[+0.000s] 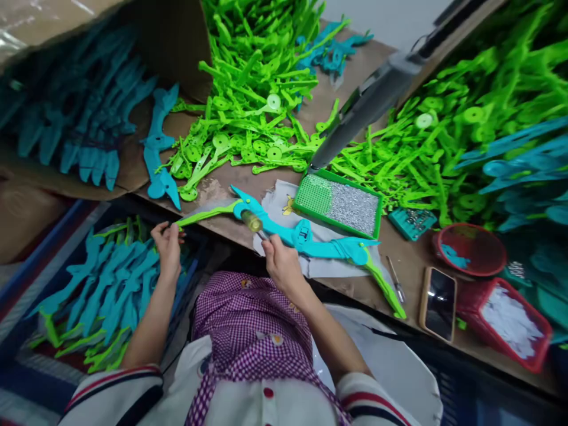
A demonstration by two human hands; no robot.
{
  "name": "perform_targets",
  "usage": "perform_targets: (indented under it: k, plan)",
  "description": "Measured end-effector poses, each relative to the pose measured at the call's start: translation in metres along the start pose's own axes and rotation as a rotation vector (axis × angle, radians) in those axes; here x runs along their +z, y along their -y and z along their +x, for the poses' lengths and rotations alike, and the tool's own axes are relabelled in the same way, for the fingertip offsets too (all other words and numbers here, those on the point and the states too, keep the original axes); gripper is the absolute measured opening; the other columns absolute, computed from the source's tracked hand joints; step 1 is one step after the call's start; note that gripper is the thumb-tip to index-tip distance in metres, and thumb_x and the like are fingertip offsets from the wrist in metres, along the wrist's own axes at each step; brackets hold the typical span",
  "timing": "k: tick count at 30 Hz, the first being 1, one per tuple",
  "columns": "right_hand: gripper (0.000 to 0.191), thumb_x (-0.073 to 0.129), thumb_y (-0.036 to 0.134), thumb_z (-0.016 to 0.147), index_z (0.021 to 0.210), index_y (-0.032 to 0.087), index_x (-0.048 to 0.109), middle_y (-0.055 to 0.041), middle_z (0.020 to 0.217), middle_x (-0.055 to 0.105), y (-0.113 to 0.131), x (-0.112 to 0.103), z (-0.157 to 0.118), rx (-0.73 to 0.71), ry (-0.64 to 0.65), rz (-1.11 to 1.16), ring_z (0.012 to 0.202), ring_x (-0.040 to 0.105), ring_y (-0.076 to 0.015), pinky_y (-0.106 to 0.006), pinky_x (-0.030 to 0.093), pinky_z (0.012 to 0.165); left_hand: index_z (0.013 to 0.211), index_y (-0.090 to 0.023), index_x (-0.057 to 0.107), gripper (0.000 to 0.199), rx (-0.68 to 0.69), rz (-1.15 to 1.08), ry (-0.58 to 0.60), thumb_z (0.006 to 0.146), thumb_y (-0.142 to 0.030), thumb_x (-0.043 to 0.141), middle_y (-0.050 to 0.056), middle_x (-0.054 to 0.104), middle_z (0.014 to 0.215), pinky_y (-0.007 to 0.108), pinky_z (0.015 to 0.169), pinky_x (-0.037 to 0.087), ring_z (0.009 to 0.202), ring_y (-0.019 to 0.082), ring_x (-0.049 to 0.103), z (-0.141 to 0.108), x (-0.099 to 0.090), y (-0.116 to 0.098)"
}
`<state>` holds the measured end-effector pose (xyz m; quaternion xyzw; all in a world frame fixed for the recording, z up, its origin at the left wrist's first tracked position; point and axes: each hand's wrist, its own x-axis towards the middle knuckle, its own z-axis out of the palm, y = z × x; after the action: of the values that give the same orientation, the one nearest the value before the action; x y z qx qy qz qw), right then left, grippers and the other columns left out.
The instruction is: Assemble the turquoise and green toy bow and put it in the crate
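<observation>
A long toy bow [306, 236] of teal plastic with green limb tips lies across the table edge on a grey cloth [279, 207]. My left hand [167, 244] pinches the left green limb tip [202, 214]. My right hand [280, 260] grips a small hammer [254, 222] whose brass-coloured head rests on the teal body near its left joint. A purple checked apron covers my lap below.
Heaps of green plastic parts [257, 106] cover the table. A green tray of small screws [339, 204], a grey tool arm [368, 100], a screwdriver [394, 281], a phone [438, 303] and red baskets [506, 319] lie right. Assembled bows fill a crate [106, 290] at left.
</observation>
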<state>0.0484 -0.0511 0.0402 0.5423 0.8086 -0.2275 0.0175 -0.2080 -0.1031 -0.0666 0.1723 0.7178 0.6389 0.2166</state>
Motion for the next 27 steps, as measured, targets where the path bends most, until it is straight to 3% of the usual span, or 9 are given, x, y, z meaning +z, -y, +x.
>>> perform_targets:
  k: [5, 8, 13, 19, 24, 27]
  plan:
    - [0.045, 0.018, 0.041, 0.103, 0.115, 0.017, 0.054, -0.0126, 0.090, 0.074, 0.014, -0.010, 0.017, 0.147, 0.161, -0.224, 0.080, 0.069, -0.0245, -0.028, 0.035, 0.065, 0.084, -0.021, 0.048, 0.045, 0.070, -0.109, 0.059, 0.070, -0.057, 0.070, -0.004, 0.059, 0.063, 0.022, 0.051, 0.045, 0.056, 0.013, 0.063, 0.006, 0.017, 0.002]
    - [0.047, 0.017, 0.043, 0.103, 0.116, 0.017, 0.054, -0.0134, 0.092, 0.074, 0.018, -0.016, 0.020, 0.167, 0.183, -0.275, 0.083, 0.070, -0.0261, -0.030, 0.036, 0.067, 0.084, -0.020, 0.049, 0.046, 0.066, -0.110, 0.076, 0.068, -0.057, 0.071, -0.004, 0.060, 0.062, 0.023, 0.051, 0.047, 0.054, 0.013, 0.063, 0.007, 0.017, 0.002]
    - [0.050, 0.014, 0.044, 0.103, 0.116, 0.016, 0.054, -0.0133, 0.088, 0.073, 0.035, -0.021, 0.028, 0.053, 0.118, -0.203, 0.082, 0.070, -0.0268, -0.031, 0.037, 0.066, 0.084, -0.019, 0.052, 0.045, 0.027, -0.143, 0.086, 0.066, -0.055, 0.073, -0.004, 0.060, 0.063, 0.023, 0.053, 0.049, 0.054, 0.012, 0.063, 0.007, 0.016, 0.002]
    - [0.052, 0.018, 0.045, 0.102, 0.117, 0.013, 0.055, -0.0187, 0.094, 0.072, 0.049, -0.022, 0.049, 0.035, 0.201, -0.290, 0.087, 0.070, -0.0301, -0.033, 0.039, 0.068, 0.082, -0.018, 0.053, 0.045, -0.003, -0.196, 0.086, 0.064, -0.053, 0.075, -0.002, 0.062, 0.063, 0.022, 0.054, 0.049, 0.052, 0.011, 0.060, 0.003, 0.019, -0.001]
    - [0.051, 0.015, 0.045, 0.103, 0.118, 0.017, 0.054, -0.0134, 0.091, 0.074, 0.062, -0.023, 0.042, -0.100, 0.189, -0.270, 0.086, 0.070, -0.0275, -0.031, 0.040, 0.068, 0.081, -0.018, 0.055, 0.045, -0.006, -0.201, 0.082, 0.063, -0.053, 0.077, -0.003, 0.062, 0.063, 0.023, 0.055, 0.049, 0.053, 0.011, 0.061, 0.004, 0.018, 0.003]
    - [0.048, 0.019, 0.044, 0.103, 0.119, 0.016, 0.055, -0.0151, 0.098, 0.074, 0.071, -0.015, 0.042, -0.149, 0.228, -0.299, 0.089, 0.071, -0.0263, -0.030, 0.041, 0.067, 0.081, -0.018, 0.055, 0.045, -0.004, -0.176, 0.083, 0.065, -0.055, 0.076, -0.003, 0.061, 0.063, 0.023, 0.055, 0.049, 0.054, 0.011, 0.061, 0.004, 0.019, 0.003]
